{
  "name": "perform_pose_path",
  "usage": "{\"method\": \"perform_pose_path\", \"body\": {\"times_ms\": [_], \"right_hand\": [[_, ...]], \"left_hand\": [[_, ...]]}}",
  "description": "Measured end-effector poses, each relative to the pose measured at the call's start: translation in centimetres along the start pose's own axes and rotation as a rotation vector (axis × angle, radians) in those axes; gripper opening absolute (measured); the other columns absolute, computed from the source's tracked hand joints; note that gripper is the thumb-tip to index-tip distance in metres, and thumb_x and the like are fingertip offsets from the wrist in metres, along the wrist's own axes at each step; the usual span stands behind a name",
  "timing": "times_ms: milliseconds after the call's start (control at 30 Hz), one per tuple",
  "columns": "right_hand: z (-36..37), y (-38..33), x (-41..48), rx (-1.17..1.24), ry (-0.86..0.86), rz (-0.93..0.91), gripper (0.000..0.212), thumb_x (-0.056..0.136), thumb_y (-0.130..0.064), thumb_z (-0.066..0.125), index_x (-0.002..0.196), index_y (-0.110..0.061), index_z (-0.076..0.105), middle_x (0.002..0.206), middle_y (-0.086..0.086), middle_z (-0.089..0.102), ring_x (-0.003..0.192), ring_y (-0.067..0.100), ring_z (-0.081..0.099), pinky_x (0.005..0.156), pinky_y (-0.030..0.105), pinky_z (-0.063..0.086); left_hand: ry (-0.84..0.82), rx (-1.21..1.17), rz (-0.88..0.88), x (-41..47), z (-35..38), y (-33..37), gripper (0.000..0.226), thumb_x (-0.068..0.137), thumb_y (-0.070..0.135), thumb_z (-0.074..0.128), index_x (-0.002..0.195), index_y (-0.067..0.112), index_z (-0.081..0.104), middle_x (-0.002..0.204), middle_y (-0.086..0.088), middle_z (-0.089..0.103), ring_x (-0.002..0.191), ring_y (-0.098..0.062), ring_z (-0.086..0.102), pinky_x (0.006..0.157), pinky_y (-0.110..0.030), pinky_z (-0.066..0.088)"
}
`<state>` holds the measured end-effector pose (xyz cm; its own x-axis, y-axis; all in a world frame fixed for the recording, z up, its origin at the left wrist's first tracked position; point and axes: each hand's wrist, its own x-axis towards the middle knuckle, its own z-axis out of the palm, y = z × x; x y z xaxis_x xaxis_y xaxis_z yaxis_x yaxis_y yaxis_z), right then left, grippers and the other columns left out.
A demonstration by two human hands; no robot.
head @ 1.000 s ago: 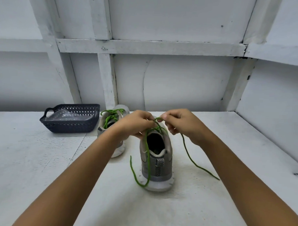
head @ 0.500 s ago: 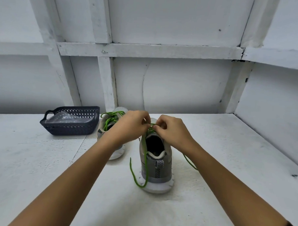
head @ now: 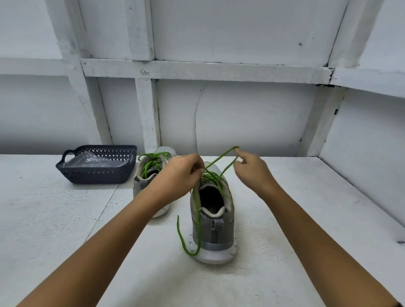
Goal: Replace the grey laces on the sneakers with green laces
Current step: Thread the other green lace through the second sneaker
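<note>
Forearms reach in from the lower corners toward the near sneaker (head: 214, 225), which stands on the white worktop (head: 297, 225) with its heel facing the camera. One free end of the green lace (head: 213, 177) hangs down the shoe's left side and curls on the worktop beside the sole.

Above the tongue, the left hand (head: 181, 174) pinches the lace at the top eyelets, its fingers (head: 196, 168) clenched on the strands. Half a second ago the right hand (head: 251, 170) was pressed up against the left at the tongue. It has since swung up and to the right, its fingers (head: 240, 157) grasping a doubled length of lace and drawing it out into a raised loop. The other free end, which trailed across the worktop a second ago, is no longer lying there.

That suggests threading on this shoe is finished and the bow is being formed.

Just behind and to the left, the far sneaker (head: 148, 176) already carries green laces. Farther left sits a dark basket (head: 97, 172) holding a clear plastic bag (head: 93, 160). No grey lace is visible.
</note>
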<state>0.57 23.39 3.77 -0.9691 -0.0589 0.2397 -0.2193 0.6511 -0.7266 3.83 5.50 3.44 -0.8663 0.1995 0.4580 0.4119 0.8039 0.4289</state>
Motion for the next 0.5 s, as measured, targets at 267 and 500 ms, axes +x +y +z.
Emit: {"method": "perform_pose_path", "body": {"times_ms": [267, 500], "right_hand": [[-0.9, 1.0, -0.1, -0.178, 0.003, 0.065, 0.037, 0.093, -0.026, 0.048, 0.086, 0.001, 0.07, 0.07, 0.009, 0.065, 0.067, 0.025, 0.059, 0.06, 0.027, 0.038], [0.7, -0.7, -1.1, 0.026, -0.27, -0.278, 0.025, 0.092, -0.014, 0.056, 0.113, -0.019, 0.069, 0.092, -0.01, 0.056, 0.085, 0.0, 0.053, 0.077, 0.007, 0.039]], "left_hand": [[-0.022, -0.068, -0.018, 0.0, -0.1, 0.1, 0.012, 0.092, 0.014, 0.057, 0.1, 0.009, 0.064, 0.088, 0.001, 0.064, 0.084, -0.011, 0.056, 0.078, -0.023, 0.045], [-0.047, -0.126, 0.031, 0.1, 0.2, 0.4, 0.008, 0.089, 0.01, 0.059, 0.095, 0.01, 0.065, 0.079, 0.006, 0.06, 0.08, -0.014, 0.056, 0.076, -0.03, 0.047]]}}
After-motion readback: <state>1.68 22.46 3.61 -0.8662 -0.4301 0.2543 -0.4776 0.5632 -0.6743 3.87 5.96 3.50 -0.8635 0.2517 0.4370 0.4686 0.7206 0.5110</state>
